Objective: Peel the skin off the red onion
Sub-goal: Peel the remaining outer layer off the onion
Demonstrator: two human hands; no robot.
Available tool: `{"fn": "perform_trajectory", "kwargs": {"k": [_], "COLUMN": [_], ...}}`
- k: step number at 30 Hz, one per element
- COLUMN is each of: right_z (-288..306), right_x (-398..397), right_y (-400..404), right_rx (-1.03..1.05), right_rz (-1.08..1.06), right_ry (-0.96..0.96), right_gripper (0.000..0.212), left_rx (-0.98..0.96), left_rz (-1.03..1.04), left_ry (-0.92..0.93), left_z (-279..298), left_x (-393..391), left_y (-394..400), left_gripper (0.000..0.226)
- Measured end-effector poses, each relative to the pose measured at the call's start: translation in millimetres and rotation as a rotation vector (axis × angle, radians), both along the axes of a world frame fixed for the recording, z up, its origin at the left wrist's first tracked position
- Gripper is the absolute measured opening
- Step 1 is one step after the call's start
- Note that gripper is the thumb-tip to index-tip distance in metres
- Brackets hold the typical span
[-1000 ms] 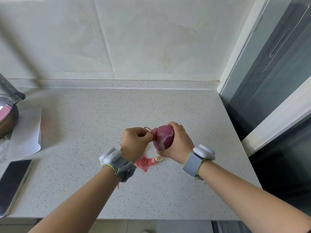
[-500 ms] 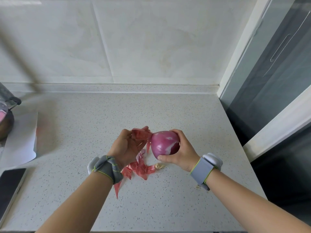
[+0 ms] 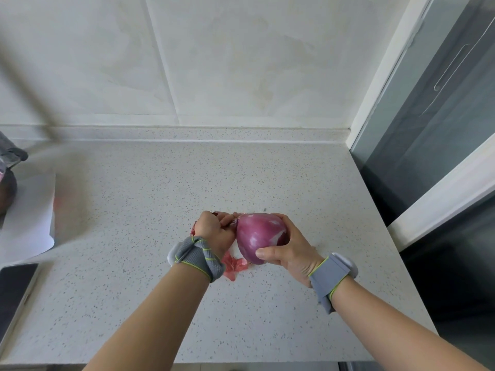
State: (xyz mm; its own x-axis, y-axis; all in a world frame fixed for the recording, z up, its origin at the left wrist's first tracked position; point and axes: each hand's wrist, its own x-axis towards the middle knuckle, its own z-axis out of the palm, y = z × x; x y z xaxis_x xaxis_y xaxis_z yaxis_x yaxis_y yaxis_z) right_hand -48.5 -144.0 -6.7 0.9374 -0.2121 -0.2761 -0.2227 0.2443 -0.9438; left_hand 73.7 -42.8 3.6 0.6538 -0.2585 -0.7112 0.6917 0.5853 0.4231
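Observation:
A shiny purple red onion point(image 3: 258, 236) is held above the speckled countertop point(image 3: 160, 210), its pointed end aimed left. My right hand point(image 3: 290, 247) cups it from the right and below, thumb across its lower side. My left hand point(image 3: 215, 231) is closed right against the onion's left tip, fingers pinching a bit of reddish skin there. Loose papery red skin pieces point(image 3: 235, 266) lie on the counter under my left wrist, partly hidden by it. Both wrists wear grey bands.
A white sheet of paper point(image 3: 29, 223) lies at the left, with a dark pot point(image 3: 6, 188) at the left edge. A phone point(image 3: 13, 287) lies at the lower left. The counter ends at a wall behind and a glass door frame point(image 3: 388, 89) at the right.
My left hand has dropped the peeled strip and come back to the onion's tip, closing on more skin. The onion has turned in my right hand.

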Motion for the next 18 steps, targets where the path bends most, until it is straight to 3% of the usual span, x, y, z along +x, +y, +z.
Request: {"fn": "perform_trajectory", "kwargs": {"k": [2, 3, 4, 6, 8, 10, 13, 16, 18], "right_z": [-0.5, -0.5, -0.4, -1.2, -1.2, 0.0, 1.4, -1.5, -0.7], "right_x": [0.4, 1.2, 2.6, 6.3, 7.7, 6.9, 3.0, 1.4, 2.2], "right_y": [1.2, 2.1, 2.8, 3.7, 1.3, -3.0, -9.9, -13.1, -13.4], "right_rx": [0.105, 0.169, 0.225, 0.322, 0.441, 0.569, 0.667, 0.684, 0.646], "right_rz": [0.004, 0.008, 0.009, -0.007, -0.027, -0.057, -0.111, -0.141, -0.131], "right_ry": [0.005, 0.000, -0.004, 0.003, 0.021, 0.048, 0.062, 0.074, 0.082], "right_gripper": [0.076, 0.071, 0.069, 0.081, 0.097, 0.102, 0.100, 0.099, 0.101], "left_rx": [-0.037, 0.127, 0.130, -0.046, -0.077, 0.208, 0.794, 1.060, 1.219], "left_rz": [-0.066, -0.152, -0.153, -0.007, 0.023, -0.140, -0.562, -0.937, -1.047], "left_ry": [-0.020, -0.030, -0.069, -0.043, -0.013, -0.167, -0.553, -0.746, -0.799], "left_z": [-6.2, 2.2, 2.8, 5.0, 0.4, -5.3, -19.8, -38.3, -48.1], "left_x": [2.8, 1.4, -2.4, -2.2, 4.7, 11.9, 14.8, 15.8, 17.3], "left_y": [3.7, 5.5, 5.3, 5.1, 7.4, 18.0, 34.5, 38.3, 34.8], "left_gripper": [0.037, 0.041, 0.042, 0.040, 0.037, 0.034, 0.031, 0.022, 0.034]}}
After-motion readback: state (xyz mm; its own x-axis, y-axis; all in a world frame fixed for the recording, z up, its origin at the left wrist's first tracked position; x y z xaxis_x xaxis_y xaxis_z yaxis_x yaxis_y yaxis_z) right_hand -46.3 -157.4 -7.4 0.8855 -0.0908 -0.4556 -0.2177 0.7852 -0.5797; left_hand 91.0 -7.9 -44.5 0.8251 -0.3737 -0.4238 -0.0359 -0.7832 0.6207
